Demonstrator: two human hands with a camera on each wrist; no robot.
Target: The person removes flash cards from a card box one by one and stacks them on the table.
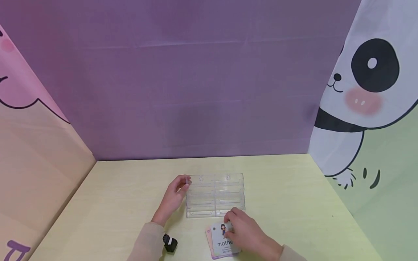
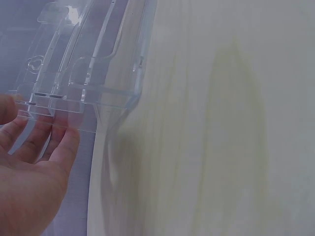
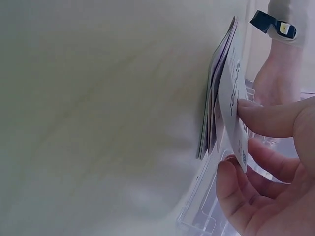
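A clear plastic rack point(image 1: 200, 197) with rows of shallow pockets lies on the table. My left hand point(image 1: 174, 198) grips its upper left corner, thumb on one side and fingers on the other, as the left wrist view point(image 2: 37, 162) shows. Nearer to me is a small stack of flashcards point(image 1: 209, 236). The uppermost is a white card point(image 1: 222, 240) with a drawn figure and the word "mother". My right hand point(image 1: 246, 232) pinches this card between thumb and fingers. In the right wrist view the card point(image 3: 231, 105) tilts away from the cards point(image 3: 211, 98) beneath it.
A black wrist device point(image 1: 170, 243) sits beside my left sleeve point(image 1: 147, 239). The pale wooden table point(image 1: 287, 195) meets a purple cloth wall point(image 1: 202, 90) at the back. Printed panels stand at both sides, with a panda point(image 1: 359, 83) on the right one.
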